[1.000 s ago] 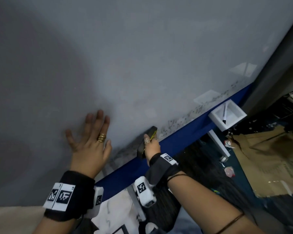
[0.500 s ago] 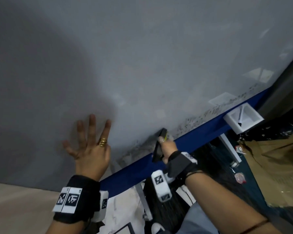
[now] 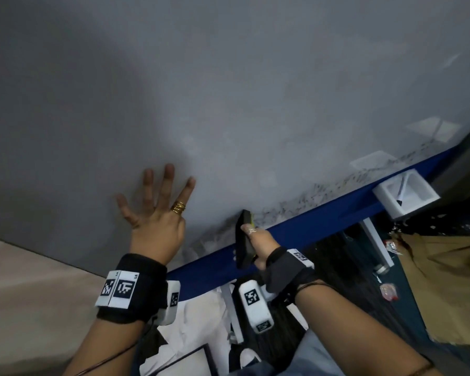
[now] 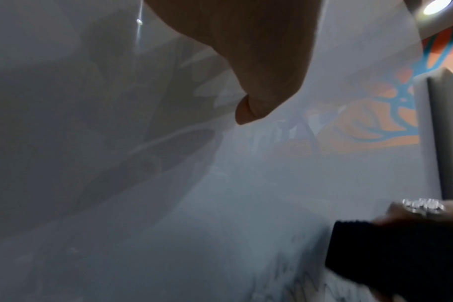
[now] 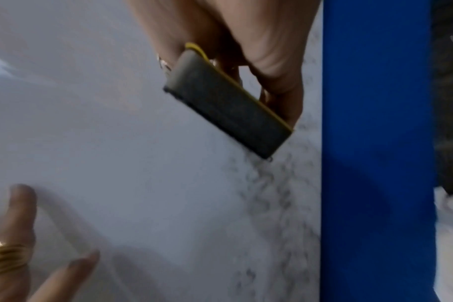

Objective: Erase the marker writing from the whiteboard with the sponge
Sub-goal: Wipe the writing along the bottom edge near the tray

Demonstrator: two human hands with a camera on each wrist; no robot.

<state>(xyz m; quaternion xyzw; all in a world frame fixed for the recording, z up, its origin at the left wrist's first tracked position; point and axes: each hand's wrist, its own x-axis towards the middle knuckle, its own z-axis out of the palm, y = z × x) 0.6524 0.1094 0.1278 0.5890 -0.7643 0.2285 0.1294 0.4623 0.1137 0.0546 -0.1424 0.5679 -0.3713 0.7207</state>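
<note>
The whiteboard [image 3: 255,90] fills most of the head view, with smudged black marker writing [image 3: 323,192] along its lower edge above the blue frame [image 3: 318,222]. My right hand [image 3: 258,240] grips a dark sponge [image 3: 243,238] with a yellow backing, set edge-on against the board's bottom edge. In the right wrist view the sponge [image 5: 228,102] lies on the board just above the smudges [image 5: 269,194]. My left hand [image 3: 158,210] presses flat on the board with fingers spread, left of the sponge. The sponge [image 4: 393,253] shows dark and blurred in the left wrist view.
A white tray [image 3: 406,195] holding a black marker [image 3: 400,191] hangs on the frame at the right. Below the board are white legs [image 3: 377,245], brown cardboard [image 3: 451,289] and litter on a dark floor. A beige wall [image 3: 25,308] lies at lower left.
The right hand has slid the sponge rightward along the board's lower edge and down onto the blue frame. The left hand stays pressed on the board, fingers spread wider.
</note>
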